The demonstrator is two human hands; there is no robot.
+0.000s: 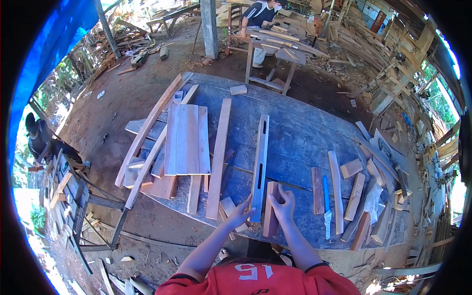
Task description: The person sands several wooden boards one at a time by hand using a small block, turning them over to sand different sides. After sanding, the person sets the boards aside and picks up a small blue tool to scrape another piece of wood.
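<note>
A long wooden piece with slots cut in its face lies lengthwise on the blue worktable. At its near end, my left hand is closed on the left edge; the fingertips are partly hidden. Just right of it, a short reddish wooden block stands close to the slotted piece, a narrow gap between them. My right hand grips this block from the right, thumb and fingers around its upper part. Small wood offcuts lie beside my left hand.
Joined boards and a long plank lie to the left. On the right are a blue-handled tool, several wood pieces and a plastic bag. One person works at a far bench, another at left.
</note>
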